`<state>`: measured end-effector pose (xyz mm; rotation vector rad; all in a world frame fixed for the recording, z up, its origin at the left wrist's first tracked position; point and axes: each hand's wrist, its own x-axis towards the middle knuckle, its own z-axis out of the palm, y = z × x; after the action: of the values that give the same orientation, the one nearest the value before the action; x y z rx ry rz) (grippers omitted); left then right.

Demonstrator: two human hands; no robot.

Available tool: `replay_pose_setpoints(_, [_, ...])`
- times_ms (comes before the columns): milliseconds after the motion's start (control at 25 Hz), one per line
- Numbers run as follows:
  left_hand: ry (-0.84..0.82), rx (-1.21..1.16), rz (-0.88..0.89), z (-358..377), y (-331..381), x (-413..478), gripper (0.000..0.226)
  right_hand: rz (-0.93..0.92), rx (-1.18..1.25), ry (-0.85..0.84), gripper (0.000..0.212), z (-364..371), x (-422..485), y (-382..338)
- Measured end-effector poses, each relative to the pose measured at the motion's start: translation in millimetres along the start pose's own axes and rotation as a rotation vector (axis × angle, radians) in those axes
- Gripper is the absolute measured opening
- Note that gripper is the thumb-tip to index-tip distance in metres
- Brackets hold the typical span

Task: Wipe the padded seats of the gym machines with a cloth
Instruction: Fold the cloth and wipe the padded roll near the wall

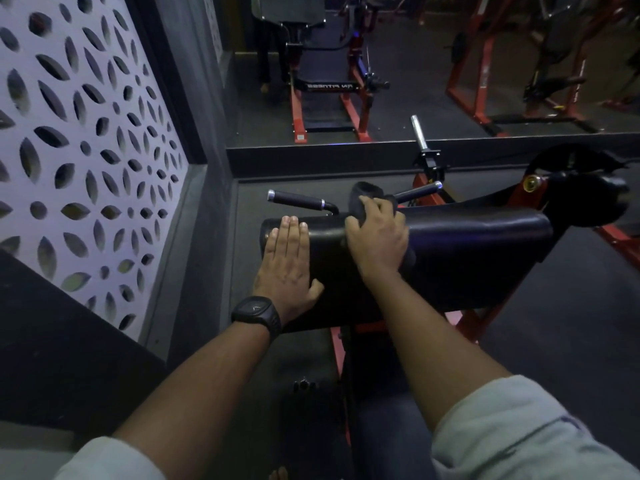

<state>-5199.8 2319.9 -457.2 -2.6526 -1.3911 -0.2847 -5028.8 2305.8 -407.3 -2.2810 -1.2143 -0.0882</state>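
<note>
A black padded seat [460, 258] on a red-framed gym machine fills the middle of the head view. My left hand [289, 268], with a black watch on its wrist, lies flat with straight fingers on the pad's left end. My right hand [379, 237] presses a dark cloth [363, 199] onto the top of the pad near its far edge, fingers curled over the cloth. Most of the cloth is hidden under the hand; a bunched part sticks up beyond the fingers.
Two black handle grips [299, 200] [415, 192] stick out behind the pad. A chrome bar [418, 133] rises beyond. A patterned wall panel [79, 140] stands close on the left. A mirror [415, 64] ahead reflects red machines. Dark rubber floor [554, 341] lies to the right.
</note>
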Motion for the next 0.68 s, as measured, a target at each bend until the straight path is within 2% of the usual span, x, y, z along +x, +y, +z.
replay_pose_setpoints(40, [0.0, 0.005, -0.001, 0.4, 0.5, 0.0, 0.109, 0.02, -0.013, -0.006, 0.052, 4.3, -8.9, -14.3])
replay_pose_setpoints(160, [0.001, 0.033, 0.006, 1.4, 0.9, 1.0, 0.108, -0.63, -0.081, -0.053, 0.058, 10.3, -20.3, -0.5])
replay_pose_setpoints(200, [0.004, 0.032, 0.003, 1.5, 0.7, 1.2, 0.108, -0.681, -0.106, -0.042, 0.059, 7.1, -6.1, 14.7])
replay_pose_setpoints(240, [0.005, 0.024, -0.002, 0.9, 0.5, 1.3, 0.108, -0.529, -0.095, -0.027, 0.058, 1.5, 5.5, 20.1])
replay_pose_setpoints(320, [0.007, 0.01, -0.004, 2.0, 0.4, 1.6, 0.106, -0.023, -0.014, -0.022, 0.054, -1.4, 5.9, 9.8])
replay_pose_setpoints(360, [0.007, 0.015, -0.004, 2.4, 1.1, 2.0, 0.105, 0.009, -0.019, -0.019, 0.055, 3.2, -4.5, -5.2])
replay_pose_setpoints(400, [0.009, 0.025, 0.0, 2.3, 2.5, 2.2, 0.103, -0.2, -0.073, 0.0, 0.057, 8.5, -17.9, -13.8])
replay_pose_setpoints(440, [0.021, 0.035, 0.004, 2.7, 3.5, 2.8, 0.1, -0.489, -0.099, -0.031, 0.061, 11.7, -26.6, -8.1])
replay_pose_setpoints(480, [0.038, 0.038, 0.002, 3.8, 4.3, 3.4, 0.099, -0.691, -0.131, -0.084, 0.064, 11.4, -22.3, 6.6])
replay_pose_setpoints(520, [0.055, 0.031, -0.007, 4.9, 4.8, 3.9, 0.099, -0.73, -0.148, -0.078, 0.065, 7.0, -8.6, 21.0])
replay_pose_setpoints(560, [0.065, 0.021, -0.017, 5.0, 5.0, 4.6, 0.099, -0.564, -0.12, -0.042, 0.063, 1.7, 4.0, 27.0])
replay_pose_setpoints(640, [0.061, 0.009, -0.022, 4.6, 7.2, 6.0, 0.1, -0.006, 0.018, -0.004, 0.057, -2.2, 4.5, 19.3])
replay_pose_setpoints(680, [0.048, 0.013, -0.01, 4.3, 9.0, 6.8, 0.1, 0.061, 0.028, 0.001, 0.056, 1.1, -4.8, 6.0])
